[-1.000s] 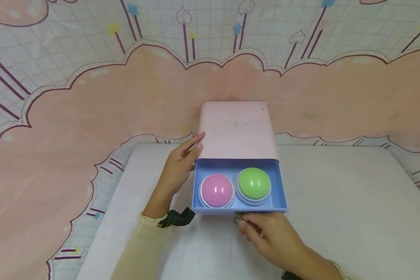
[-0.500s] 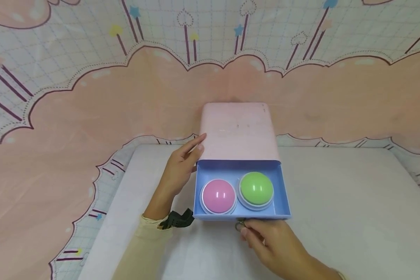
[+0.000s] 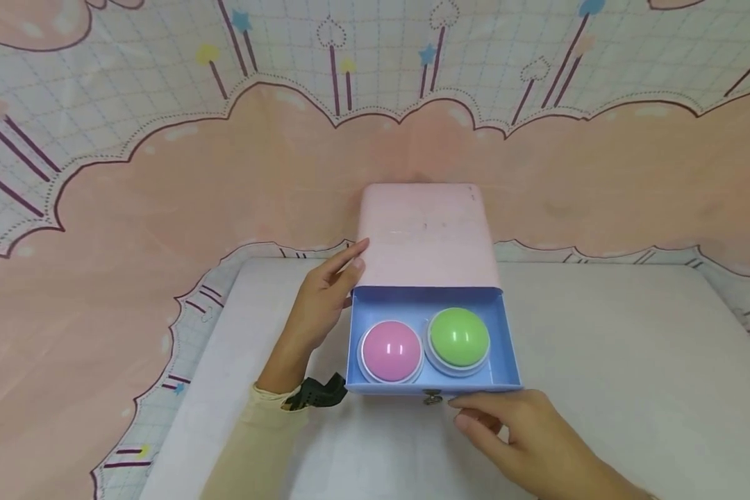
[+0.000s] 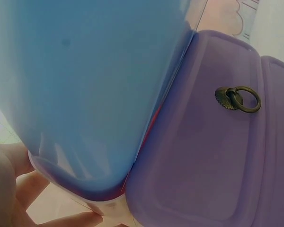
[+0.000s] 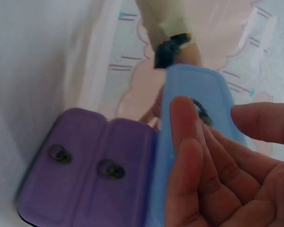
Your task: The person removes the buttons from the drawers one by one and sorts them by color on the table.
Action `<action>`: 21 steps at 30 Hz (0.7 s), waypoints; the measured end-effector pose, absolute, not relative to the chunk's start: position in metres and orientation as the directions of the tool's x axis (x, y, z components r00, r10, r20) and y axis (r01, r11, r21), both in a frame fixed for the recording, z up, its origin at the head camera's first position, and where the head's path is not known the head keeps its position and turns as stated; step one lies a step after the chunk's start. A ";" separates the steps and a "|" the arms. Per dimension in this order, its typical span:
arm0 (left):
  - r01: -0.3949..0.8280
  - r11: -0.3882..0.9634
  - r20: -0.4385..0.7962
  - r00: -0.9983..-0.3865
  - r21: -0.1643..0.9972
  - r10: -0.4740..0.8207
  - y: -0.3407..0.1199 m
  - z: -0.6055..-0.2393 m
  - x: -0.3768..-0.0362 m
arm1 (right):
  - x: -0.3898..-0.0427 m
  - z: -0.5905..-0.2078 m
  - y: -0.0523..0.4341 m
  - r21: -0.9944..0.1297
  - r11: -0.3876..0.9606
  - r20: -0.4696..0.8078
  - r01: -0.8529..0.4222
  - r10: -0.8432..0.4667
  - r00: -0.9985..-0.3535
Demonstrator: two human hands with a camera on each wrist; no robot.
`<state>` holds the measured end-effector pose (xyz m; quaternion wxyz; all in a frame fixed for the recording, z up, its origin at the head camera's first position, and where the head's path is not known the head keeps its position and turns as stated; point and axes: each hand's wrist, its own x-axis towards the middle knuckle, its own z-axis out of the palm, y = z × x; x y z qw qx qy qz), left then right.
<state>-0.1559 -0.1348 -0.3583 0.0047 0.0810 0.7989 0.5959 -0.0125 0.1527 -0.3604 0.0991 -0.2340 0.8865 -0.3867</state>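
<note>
A pink cabinet [image 3: 426, 232] stands at the back of a white mat. Its top blue drawer [image 3: 503, 347] is pulled out toward me and holds a pink dome [image 3: 390, 342] and a green dome [image 3: 459, 337] side by side. My left hand [image 3: 348, 262] rests with straight fingers against the cabinet's left side. My right hand [image 3: 475, 419] hovers with relaxed fingers just off the drawer front, right of its brass ring pull [image 3: 432, 397], holding nothing. The right wrist view shows the right hand [image 5: 213, 156] spread before the blue drawer [image 5: 189, 94].
Below the blue drawer are purple drawers [image 4: 217, 156] with brass ring pulls [image 4: 237, 98], of which two ring pulls [image 5: 110, 168] show in the right wrist view. The white mat [image 3: 606, 361] stretches right of the cabinet. A pink and white patterned cloth [image 3: 162, 194] lies all around.
The right hand pulled the blue drawer a little farther out, then let go of the ring pull and moved slightly right. The left hand has stayed on the cabinet.
</note>
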 end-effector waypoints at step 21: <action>0.139 0.241 0.106 -0.984 0.961 0.146 -0.136 -0.360 -0.157 | -0.063 -0.312 0.183 -0.409 0.645 0.511 -0.646 -0.425 -0.747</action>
